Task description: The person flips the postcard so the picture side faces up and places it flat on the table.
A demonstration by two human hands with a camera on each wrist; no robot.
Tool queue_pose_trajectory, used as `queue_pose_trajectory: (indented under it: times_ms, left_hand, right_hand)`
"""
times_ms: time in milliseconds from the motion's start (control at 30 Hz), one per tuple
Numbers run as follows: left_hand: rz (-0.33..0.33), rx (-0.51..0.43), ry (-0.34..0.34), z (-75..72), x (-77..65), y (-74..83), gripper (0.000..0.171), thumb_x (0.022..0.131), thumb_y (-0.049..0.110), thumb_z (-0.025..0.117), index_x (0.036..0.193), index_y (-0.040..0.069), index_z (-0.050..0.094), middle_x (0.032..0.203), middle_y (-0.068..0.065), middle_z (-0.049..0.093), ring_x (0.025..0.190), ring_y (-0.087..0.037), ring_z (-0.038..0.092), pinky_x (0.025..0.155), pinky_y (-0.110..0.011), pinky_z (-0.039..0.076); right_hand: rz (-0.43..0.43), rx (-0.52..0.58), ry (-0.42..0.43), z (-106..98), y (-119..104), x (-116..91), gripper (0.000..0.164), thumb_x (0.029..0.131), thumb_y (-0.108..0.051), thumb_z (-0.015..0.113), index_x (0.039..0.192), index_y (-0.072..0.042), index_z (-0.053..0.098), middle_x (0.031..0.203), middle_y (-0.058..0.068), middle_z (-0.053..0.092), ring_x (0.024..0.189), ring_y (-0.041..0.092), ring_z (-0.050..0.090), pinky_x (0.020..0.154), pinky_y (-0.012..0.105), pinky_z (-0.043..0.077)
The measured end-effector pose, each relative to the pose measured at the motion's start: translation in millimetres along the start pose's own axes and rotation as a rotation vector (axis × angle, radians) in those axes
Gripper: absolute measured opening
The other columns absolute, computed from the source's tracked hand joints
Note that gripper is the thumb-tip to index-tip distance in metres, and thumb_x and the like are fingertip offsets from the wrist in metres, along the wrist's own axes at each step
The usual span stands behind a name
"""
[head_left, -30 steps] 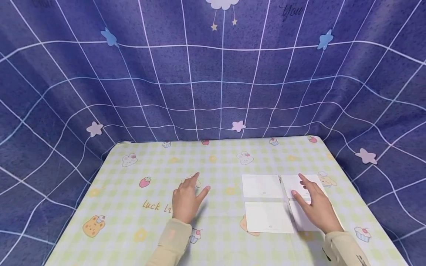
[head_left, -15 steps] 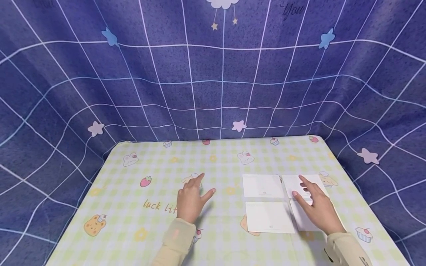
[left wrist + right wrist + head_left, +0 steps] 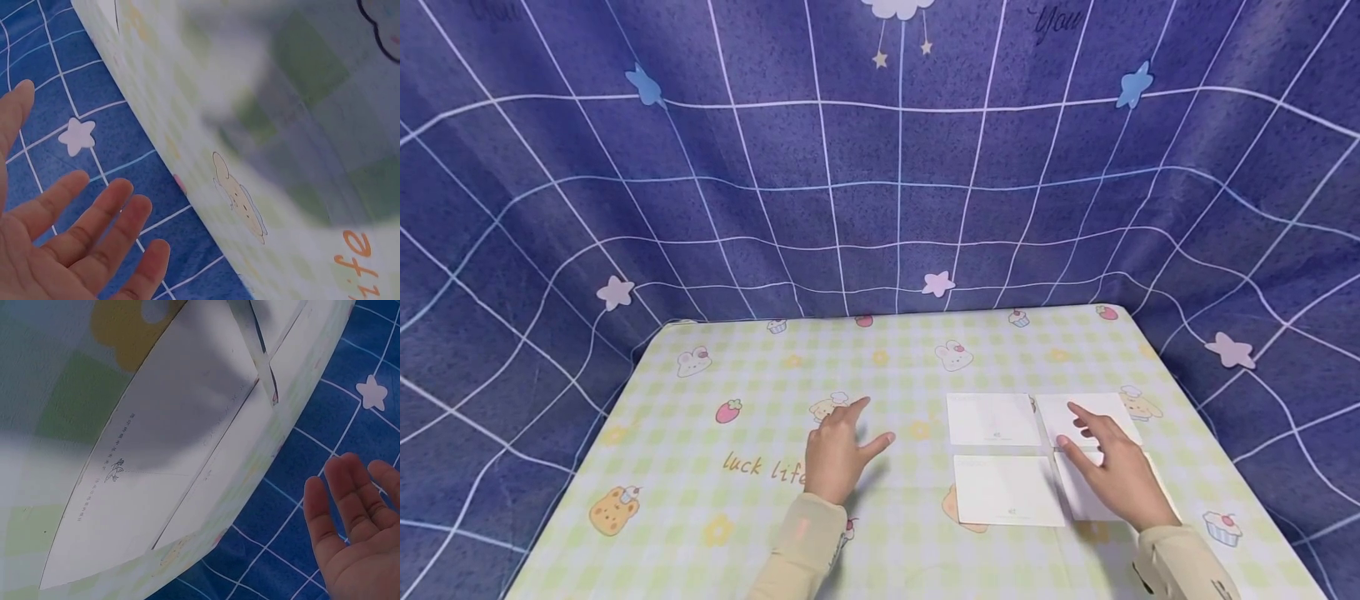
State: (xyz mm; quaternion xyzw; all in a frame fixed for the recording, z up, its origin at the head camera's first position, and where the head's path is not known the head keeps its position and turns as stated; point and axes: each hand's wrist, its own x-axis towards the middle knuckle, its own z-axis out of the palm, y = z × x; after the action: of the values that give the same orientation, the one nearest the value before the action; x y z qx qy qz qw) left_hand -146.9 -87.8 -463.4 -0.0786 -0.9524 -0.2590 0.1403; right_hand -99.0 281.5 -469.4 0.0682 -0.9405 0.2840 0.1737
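Two rows of white cards lie on the right half of the table: a back left card, a back right card, a front left card and a front right card. Over the two right-hand cards hovers my right hand, fingers loosely bent and holding nothing; it partly covers them. My left hand is above the cloth left of the cards, its thumb spread and its palm free. In the right wrist view, small print and a little drawing show on a card.
A green-and-white checked tablecloth with printed bears, rabbits and cupcakes covers the table. Behind and on both sides hangs a dark blue curtain with a white grid and stars.
My left hand has shifted to the right across the cloth and slightly nearer the cards. My right hand stays nearly in place, its fingertips moving a little left. The cards have not moved.
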Motion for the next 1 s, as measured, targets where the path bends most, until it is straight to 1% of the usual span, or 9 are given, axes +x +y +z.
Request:
queue_pose_trajectory:
  times_ms: [133, 433, 600, 867, 1000]
  left_hand:
    - [-0.006, -0.023, -0.018, 1.9, -0.1, 1.4, 0.063, 0.081, 0.043, 0.084, 0.131, 0.008, 0.067, 0.118, -0.018, 0.07, 0.107, -0.038, 0.068, 0.087, -0.057, 0.052]
    - [-0.02, -0.069, -0.054, 5.2, -0.1, 5.1, 0.064, 0.078, 0.042, 0.086, 0.13, 0.009, 0.068, 0.118, -0.017, 0.07, 0.106, -0.038, 0.067, 0.089, -0.056, 0.052]
    - [-0.024, -0.088, -0.071, 7.6, -1.6, 7.2, 0.064, 0.078, 0.042, 0.087, 0.13, 0.01, 0.068, 0.117, -0.016, 0.07, 0.106, -0.037, 0.067, 0.09, -0.056, 0.051]
    - [0.001, -0.095, -0.081, 11.2, -4.6, 11.1, 0.064, 0.078, 0.041, 0.087, 0.13, 0.009, 0.067, 0.118, -0.017, 0.07, 0.107, -0.037, 0.067, 0.091, -0.055, 0.051]
    - [0.017, -0.083, -0.078, 13.8, -5.7, 13.6, 0.064, 0.077, 0.041, 0.088, 0.128, 0.008, 0.068, 0.116, -0.017, 0.07, 0.105, -0.037, 0.067, 0.09, -0.054, 0.052]
  right_hand:
    - [-0.005, -0.002, -0.003, 1, 1, 0, 0.051, 0.095, -0.022, 0.072, 0.14, -0.004, 0.056, 0.113, 0.015, 0.066, 0.098, 0.034, 0.066, 0.075, 0.048, 0.054]
    - [-0.031, -0.005, 0.007, 2, 1, -1, 0.05, 0.093, -0.021, 0.074, 0.137, -0.004, 0.059, 0.114, 0.014, 0.066, 0.097, 0.032, 0.066, 0.075, 0.046, 0.054]
    - [-0.031, -0.006, 0.005, 2, 0, -1, 0.047, 0.093, -0.022, 0.073, 0.136, -0.004, 0.061, 0.113, 0.012, 0.067, 0.095, 0.031, 0.066, 0.074, 0.043, 0.054]
    - [-0.023, -0.01, -0.008, 2, 0, -2, 0.047, 0.093, -0.023, 0.074, 0.135, -0.005, 0.062, 0.111, 0.011, 0.067, 0.094, 0.03, 0.066, 0.072, 0.041, 0.053]
    - [-0.024, -0.008, -0.008, 1, 0, -2, 0.048, 0.092, -0.023, 0.075, 0.135, -0.005, 0.062, 0.111, 0.011, 0.067, 0.094, 0.03, 0.066, 0.073, 0.042, 0.053]
